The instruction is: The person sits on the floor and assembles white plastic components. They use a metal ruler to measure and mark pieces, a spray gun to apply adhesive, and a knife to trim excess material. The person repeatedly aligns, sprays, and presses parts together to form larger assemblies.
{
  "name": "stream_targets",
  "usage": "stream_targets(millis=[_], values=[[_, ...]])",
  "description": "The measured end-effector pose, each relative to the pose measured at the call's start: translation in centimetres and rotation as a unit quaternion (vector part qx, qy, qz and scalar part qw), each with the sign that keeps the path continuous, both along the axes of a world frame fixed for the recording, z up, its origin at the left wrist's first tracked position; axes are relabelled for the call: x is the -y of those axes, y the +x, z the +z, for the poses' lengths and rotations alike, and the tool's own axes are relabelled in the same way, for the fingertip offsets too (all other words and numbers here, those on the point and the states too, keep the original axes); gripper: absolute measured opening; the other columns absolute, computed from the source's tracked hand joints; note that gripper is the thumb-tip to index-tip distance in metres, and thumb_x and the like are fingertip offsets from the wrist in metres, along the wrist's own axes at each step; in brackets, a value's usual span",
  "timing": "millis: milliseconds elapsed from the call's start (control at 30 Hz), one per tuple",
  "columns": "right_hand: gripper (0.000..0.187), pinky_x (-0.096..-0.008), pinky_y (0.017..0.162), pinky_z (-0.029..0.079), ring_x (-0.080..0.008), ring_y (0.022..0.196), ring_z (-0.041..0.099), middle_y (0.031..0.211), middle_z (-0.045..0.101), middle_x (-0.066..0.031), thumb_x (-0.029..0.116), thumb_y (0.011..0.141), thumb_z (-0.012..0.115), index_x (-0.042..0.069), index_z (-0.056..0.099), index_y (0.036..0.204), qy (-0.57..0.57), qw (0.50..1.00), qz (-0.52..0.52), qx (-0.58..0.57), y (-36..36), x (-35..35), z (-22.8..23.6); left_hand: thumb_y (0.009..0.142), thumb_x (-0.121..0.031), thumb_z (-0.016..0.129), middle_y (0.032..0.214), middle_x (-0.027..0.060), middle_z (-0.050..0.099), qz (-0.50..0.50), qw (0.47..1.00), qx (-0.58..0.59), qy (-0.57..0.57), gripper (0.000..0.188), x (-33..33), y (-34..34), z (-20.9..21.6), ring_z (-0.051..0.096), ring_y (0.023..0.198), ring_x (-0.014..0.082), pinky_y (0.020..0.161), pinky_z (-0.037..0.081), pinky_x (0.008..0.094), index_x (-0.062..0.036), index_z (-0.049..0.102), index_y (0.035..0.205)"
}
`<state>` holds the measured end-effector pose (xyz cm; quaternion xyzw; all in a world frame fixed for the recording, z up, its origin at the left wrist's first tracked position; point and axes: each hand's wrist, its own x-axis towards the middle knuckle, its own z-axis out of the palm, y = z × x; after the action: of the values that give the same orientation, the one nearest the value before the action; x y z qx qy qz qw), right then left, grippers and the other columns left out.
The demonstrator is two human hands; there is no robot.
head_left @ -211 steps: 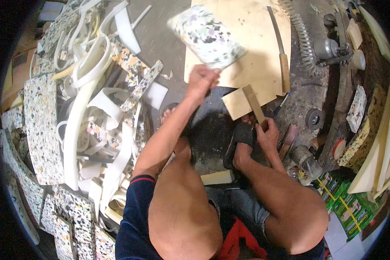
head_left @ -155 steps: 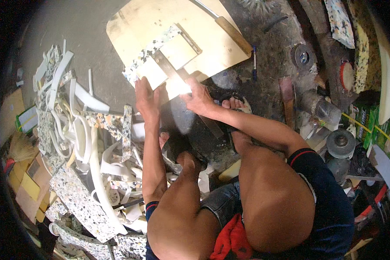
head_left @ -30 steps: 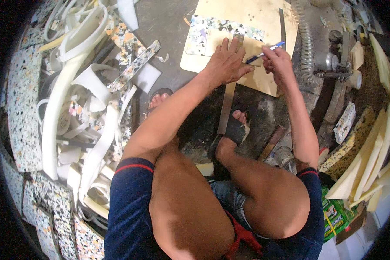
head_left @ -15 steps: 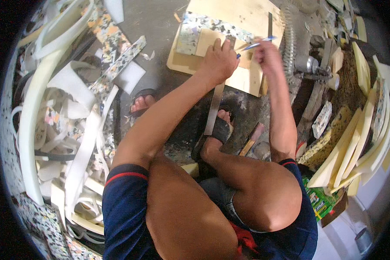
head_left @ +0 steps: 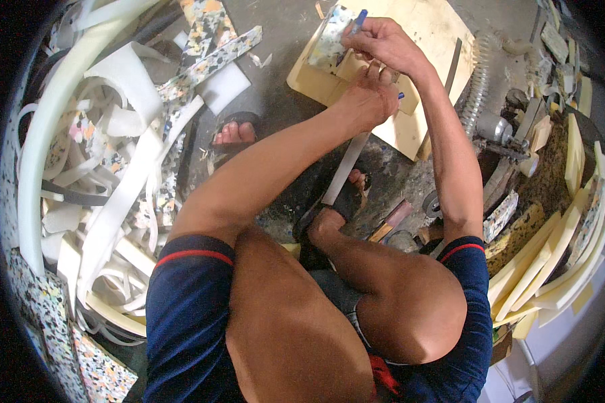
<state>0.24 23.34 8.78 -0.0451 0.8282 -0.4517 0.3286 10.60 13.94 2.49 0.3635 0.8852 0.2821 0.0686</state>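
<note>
Head view: the right hand (head_left: 383, 43) grips a blue pen (head_left: 356, 20) over a speckled foam piece (head_left: 329, 43) on the far wooden board (head_left: 430, 33); the left hand (head_left: 366, 101) presses flat on a metal ruler (head_left: 346, 168). White foam strips (head_left: 114, 195) lie heaped at left.

left hand (head_left: 366, 101): pressing down on a long flat ruler (head_left: 346, 168) over the wooden board (head_left: 423, 40)
right hand (head_left: 380, 40): gripping a blue pen (head_left: 357, 20) at the speckled foam piece (head_left: 329, 43)
left side: heap of white foam strips (head_left: 107, 174)

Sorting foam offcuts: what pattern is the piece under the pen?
Multicoloured speckle on the foam piece, head view.
</note>
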Motion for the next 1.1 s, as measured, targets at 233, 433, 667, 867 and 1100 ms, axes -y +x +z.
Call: stream_targets(millis=[233, 433, 667, 867, 1100], values=[[0.023, -0.0311, 0.064, 0.048, -0.0089, 0.066, 0.056, 0.073, 0.065, 0.0008, 0.026, 0.092, 0.074, 0.005, 0.074, 0.101, 0.036, 0.998, 0.048, -0.012, -0.2, 0.6, -2.5, 0.087, -0.011, 0.059, 0.120, 0.0303, 0.064, -0.003, 1.000, 0.007, 0.021, 0.024, 0.1, -0.2, 0.2, 0.057, 0.121, 0.0467, 0.104, 0.041, 0.0582, 0.0024, 0.070, 0.104], [0.024, -0.0329, 0.068, 0.051, -0.0109, 0.070, 0.058, 0.074, 0.067, -0.0034, 0.026, 0.091, 0.074, 0.004, 0.075, 0.099, 0.056, 0.994, 0.087, -0.044, -0.3, 0.0, -3.7, 0.085, -0.013, 0.061, 0.106, 0.0271, 0.070, -0.024, 1.000, 0.010, 0.004, 0.024, -0.4, -0.4, -0.1, 0.064, 0.109, 0.0436, 0.099, 0.043, 0.0591, 0.0031, 0.070, 0.101], [0.023, -0.0347, 0.069, 0.052, -0.0149, 0.071, 0.063, 0.076, 0.070, -0.0077, 0.025, 0.090, 0.074, 0.005, 0.073, 0.100, 0.083, 0.987, 0.074, -0.115, -1.2, -0.3, -3.0, 0.093, -0.020, 0.057, 0.124, 0.0320, 0.062, -0.010, 0.997, -0.078, 0.027, 0.037, -0.1, -0.3, -0.4, 0.058, 0.118, 0.0474, 0.098, 0.043, 0.0603, 0.0101, 0.066, 0.113], [0.027, -0.0405, 0.070, 0.053, -0.0296, 0.076, 0.067, 0.090, 0.070, -0.0210, 0.029, 0.093, 0.067, 0.013, 0.069, 0.115, 0.155, 0.962, 0.007, -0.225, -5.0, -2.1, -1.4, 0.100, -0.033, 0.056, 0.140, 0.0322, 0.054, -0.003, 0.998, -0.067, -0.008, 0.042, -0.3, -0.4, -0.4, 0.054, 0.127, 0.0520, 0.107, 0.045, 0.0575, 0.0047, 0.067, 0.116], [0.025, -0.0374, 0.070, 0.054, -0.0242, 0.069, 0.066, 0.080, 0.072, -0.0141, 0.027, 0.088, 0.071, 0.006, 0.074, 0.100, 0.053, 0.980, 0.088, -0.169, -2.5, -1.1, -2.6, 0.100, -0.033, 0.052, 0.144, 0.0289, 0.052, -0.034, 0.997, -0.056, -0.033, 0.049, 0.0, -0.7, -0.5, 0.049, 0.129, 0.0514, 0.104, 0.043, 0.0592, 0.0066, 0.063, 0.127]])
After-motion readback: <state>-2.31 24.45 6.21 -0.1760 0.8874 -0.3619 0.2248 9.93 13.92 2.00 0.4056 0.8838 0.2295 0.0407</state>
